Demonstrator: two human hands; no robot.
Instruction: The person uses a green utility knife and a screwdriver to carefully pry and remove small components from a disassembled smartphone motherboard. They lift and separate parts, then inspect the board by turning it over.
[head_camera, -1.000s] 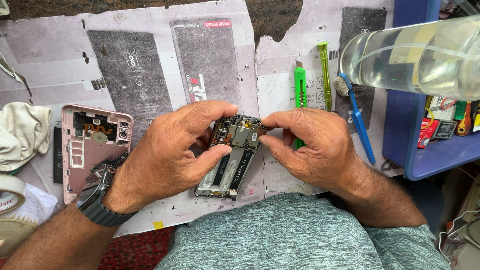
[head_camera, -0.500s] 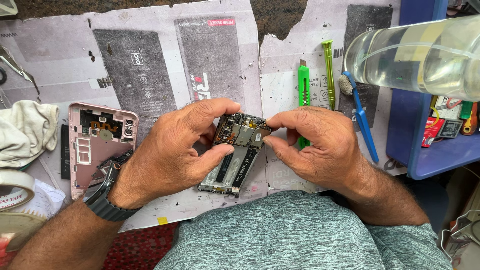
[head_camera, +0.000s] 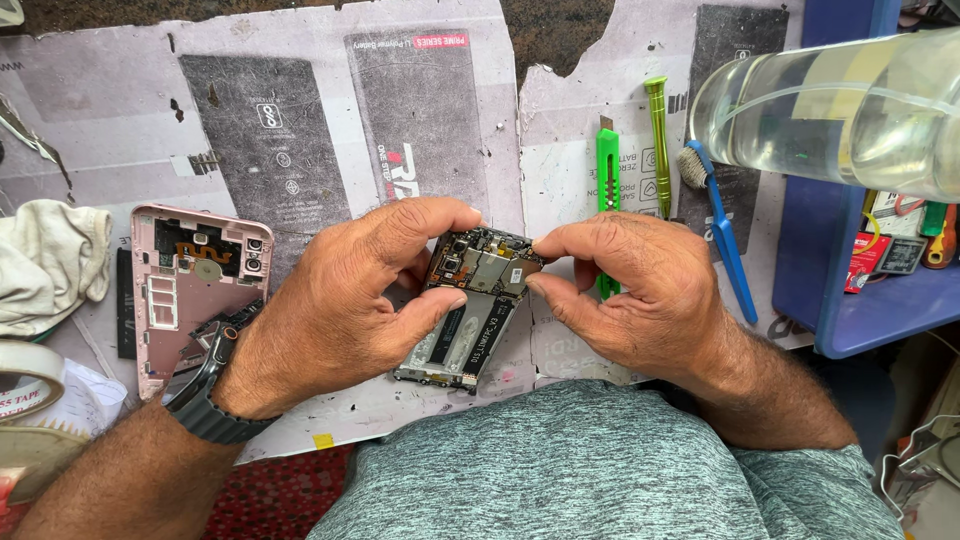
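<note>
An opened phone body (head_camera: 468, 318) with its circuit board and battery exposed is held just above the paper-covered work surface (head_camera: 120, 150). My left hand (head_camera: 345, 300) grips its left side, thumb under and index finger over the top edge. My right hand (head_camera: 625, 295) pinches the top right corner of the board between thumb and index finger. A dark watch sits on my left wrist.
A pink phone back cover (head_camera: 190, 290) lies to the left beside a white cloth (head_camera: 45, 265) and a tape roll (head_camera: 25, 385). A green utility knife (head_camera: 607, 180), green screwdriver (head_camera: 659, 140), blue brush (head_camera: 720, 230), clear bottle (head_camera: 840, 110) and blue tray (head_camera: 880, 300) sit to the right.
Both hands stay on the phone body. My right thumb and finger have closed tighter on the top right corner of the board; the view has shifted slightly.
</note>
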